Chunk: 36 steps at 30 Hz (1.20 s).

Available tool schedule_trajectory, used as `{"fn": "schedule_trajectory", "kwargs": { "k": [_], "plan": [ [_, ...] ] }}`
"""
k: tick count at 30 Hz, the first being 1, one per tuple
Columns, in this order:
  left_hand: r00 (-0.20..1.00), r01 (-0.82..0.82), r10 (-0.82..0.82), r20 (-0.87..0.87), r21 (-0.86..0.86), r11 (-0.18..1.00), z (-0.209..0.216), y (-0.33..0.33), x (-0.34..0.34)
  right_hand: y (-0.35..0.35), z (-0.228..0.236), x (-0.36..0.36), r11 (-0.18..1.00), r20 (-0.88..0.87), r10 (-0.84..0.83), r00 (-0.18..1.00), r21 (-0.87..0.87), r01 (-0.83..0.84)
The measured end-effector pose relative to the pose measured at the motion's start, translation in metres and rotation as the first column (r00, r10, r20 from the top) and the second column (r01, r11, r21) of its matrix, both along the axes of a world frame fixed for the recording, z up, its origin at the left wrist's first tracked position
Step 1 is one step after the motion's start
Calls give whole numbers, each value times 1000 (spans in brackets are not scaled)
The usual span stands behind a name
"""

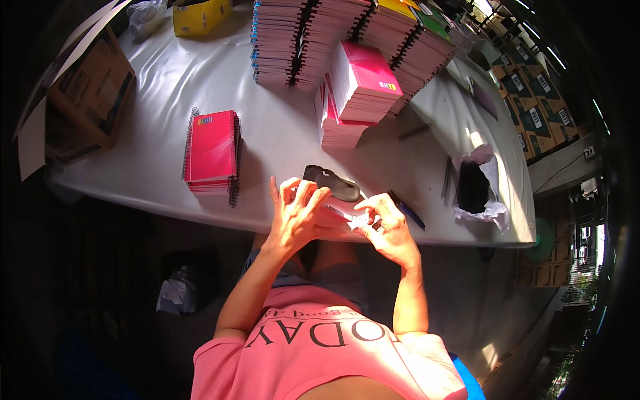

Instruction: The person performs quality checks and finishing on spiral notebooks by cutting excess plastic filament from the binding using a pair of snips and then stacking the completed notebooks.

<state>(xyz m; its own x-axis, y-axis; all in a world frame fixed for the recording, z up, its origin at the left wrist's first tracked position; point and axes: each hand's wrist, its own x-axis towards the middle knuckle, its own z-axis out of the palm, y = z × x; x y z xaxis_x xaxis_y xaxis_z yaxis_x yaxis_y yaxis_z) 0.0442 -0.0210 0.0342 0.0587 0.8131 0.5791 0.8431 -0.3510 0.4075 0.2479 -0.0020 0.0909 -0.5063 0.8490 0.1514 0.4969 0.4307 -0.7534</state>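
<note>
At the table's near edge, both hands are close together over a small pink-and-white stack of pages (pixel 335 213), mostly hidden by the fingers. My left hand (pixel 293 217) is closed on its left end, fingers bent and one fingertip raised. My right hand (pixel 390 230) pinches a small crumpled white piece (pixel 359 221) at the right end. Just beyond the fingers lies a flat black object with rounded ends (pixel 331 183), its kind unclear. A dark blue pen (pixel 407 210) rests right of my right hand.
A pile of red spiral notebooks (pixel 212 148) sits to the left. Unbound pink-covered blocks (pixel 363 77) stand before tall notebook stacks (pixel 303 43). An open cardboard box (pixel 93 100) is far left, a yellow box (pixel 202 17) at the back. Black binding coils (pixel 473 187) lie in white wrapping, right.
</note>
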Motion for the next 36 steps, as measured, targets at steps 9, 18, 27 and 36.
{"fn": "schedule_trajectory", "kwargs": {
  "k": [9, 18, 27, 36],
  "plan": [
    [997, 49, -56, 56, 119, 992, -10, 3, -3, 34, -3, -2, 939, -31, -37, 999, -342, 24],
    [992, 20, -33, 125, 101, 995, -14, -2, -4, 84, -34, -20, 938, -174, 142, 974, -290, -188],
    [979, 65, -96, 182, 167, 984, -19, 3, -4, 77, -35, 14, 692, -680, 196, 707, -415, -591],
    [973, 74, -107, 206, 159, 984, -13, 7, -10, 63, -32, 7, 586, -948, 124, 294, -169, -792]
  ]
}}
